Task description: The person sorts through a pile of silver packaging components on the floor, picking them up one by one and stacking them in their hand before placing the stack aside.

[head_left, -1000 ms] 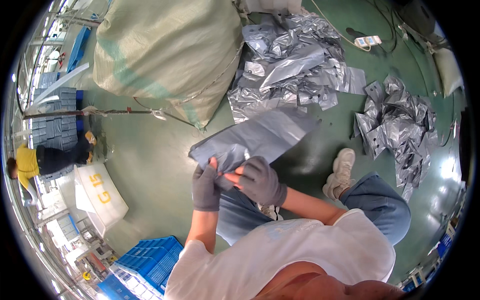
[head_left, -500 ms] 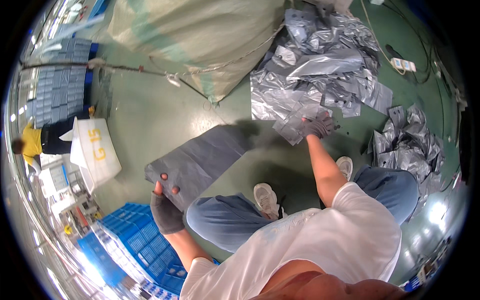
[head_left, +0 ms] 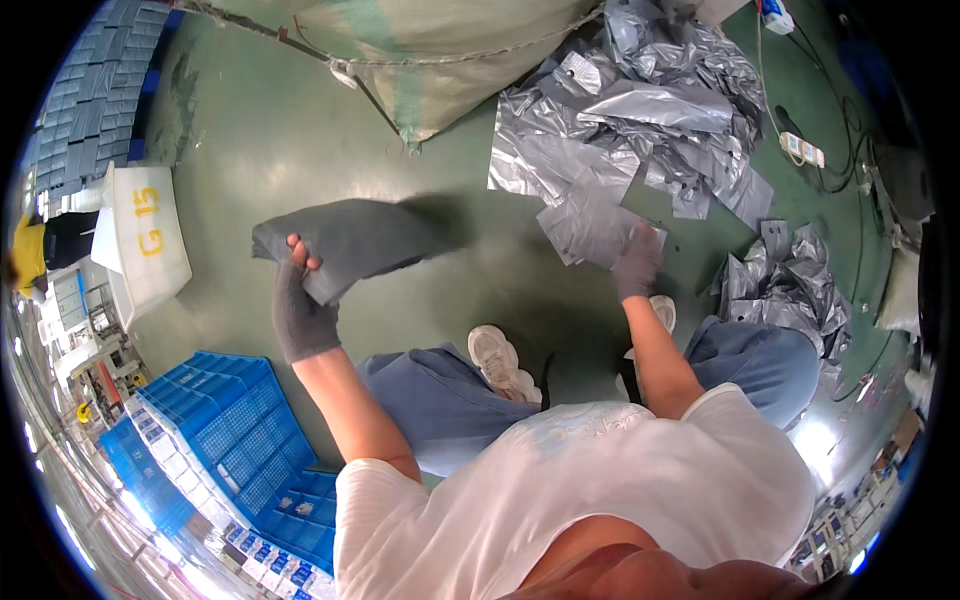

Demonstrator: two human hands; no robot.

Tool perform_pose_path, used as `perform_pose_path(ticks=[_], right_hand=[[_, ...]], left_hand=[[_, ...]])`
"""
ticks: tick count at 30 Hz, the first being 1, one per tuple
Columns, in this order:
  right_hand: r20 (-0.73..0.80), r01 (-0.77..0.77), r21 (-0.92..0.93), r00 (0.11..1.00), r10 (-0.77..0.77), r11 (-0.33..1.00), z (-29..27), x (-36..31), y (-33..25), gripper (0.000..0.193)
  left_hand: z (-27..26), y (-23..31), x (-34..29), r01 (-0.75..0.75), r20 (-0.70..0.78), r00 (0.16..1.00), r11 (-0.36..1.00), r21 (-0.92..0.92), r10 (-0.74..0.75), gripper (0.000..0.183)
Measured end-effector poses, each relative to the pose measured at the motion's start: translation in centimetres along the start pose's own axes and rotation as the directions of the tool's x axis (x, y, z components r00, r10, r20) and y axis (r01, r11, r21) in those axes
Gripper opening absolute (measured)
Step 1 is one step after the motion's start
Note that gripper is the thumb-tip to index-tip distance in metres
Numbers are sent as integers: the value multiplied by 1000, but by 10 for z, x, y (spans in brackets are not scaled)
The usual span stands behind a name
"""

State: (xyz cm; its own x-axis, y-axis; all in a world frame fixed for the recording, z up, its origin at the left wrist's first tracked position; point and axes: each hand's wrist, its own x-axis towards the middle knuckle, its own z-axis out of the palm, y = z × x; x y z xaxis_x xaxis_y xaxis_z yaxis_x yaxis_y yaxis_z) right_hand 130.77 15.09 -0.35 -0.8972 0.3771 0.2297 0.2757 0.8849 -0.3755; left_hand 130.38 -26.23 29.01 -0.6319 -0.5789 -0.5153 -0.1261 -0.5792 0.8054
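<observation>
A dark grey plastic bag (head_left: 365, 240) hangs by one end from my left hand (head_left: 304, 305), which wears a grey fingerless glove. Its fingers are closed on the bag's edge, and the bag's far end trails off to the right, blurred by motion. My right hand (head_left: 638, 265), gloved the same way, is closed at the corner of a smaller grey plastic piece (head_left: 582, 226). That piece lies against the near edge of a heap of crumpled silvery-grey plastic bags (head_left: 660, 110) on the floor. The fingertips of the right hand are partly smeared.
A large woven sack (head_left: 440, 60) stands ahead. At the left are a white tub (head_left: 150, 245), stacked grey bundles (head_left: 90, 90), a blue crate (head_left: 230, 420) and a person in yellow (head_left: 30, 255). More crumpled bags (head_left: 780, 290) and a power strip (head_left: 802, 150) lie at the right.
My left hand has lifted the dark grey bag and swung it up and to the left. The right hand has drawn slightly nearer to me at the small piece. The view has shifted.
</observation>
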Motion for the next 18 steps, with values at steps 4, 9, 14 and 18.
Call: perform_pose_path(ticks=[4,9,14,18], right_hand=[[473,622,-36,700,-535,782,5,-13,-38,47],[624,662,-84,618,-479,745,38,7,-18,44],[498,-287,677,857,-135,678,-35,82,-69,32],[595,-592,780,802,54,204,-88,115,-98,34]], left_hand=[[10,-2,5,95,45,994,995,16,-95,22],[30,-10,1,120,75,989,985,123,-129,30],[39,-15,-5,58,210,972,974,220,-105,26],[63,-35,-8,116,347,922,977,178,-172,29]])
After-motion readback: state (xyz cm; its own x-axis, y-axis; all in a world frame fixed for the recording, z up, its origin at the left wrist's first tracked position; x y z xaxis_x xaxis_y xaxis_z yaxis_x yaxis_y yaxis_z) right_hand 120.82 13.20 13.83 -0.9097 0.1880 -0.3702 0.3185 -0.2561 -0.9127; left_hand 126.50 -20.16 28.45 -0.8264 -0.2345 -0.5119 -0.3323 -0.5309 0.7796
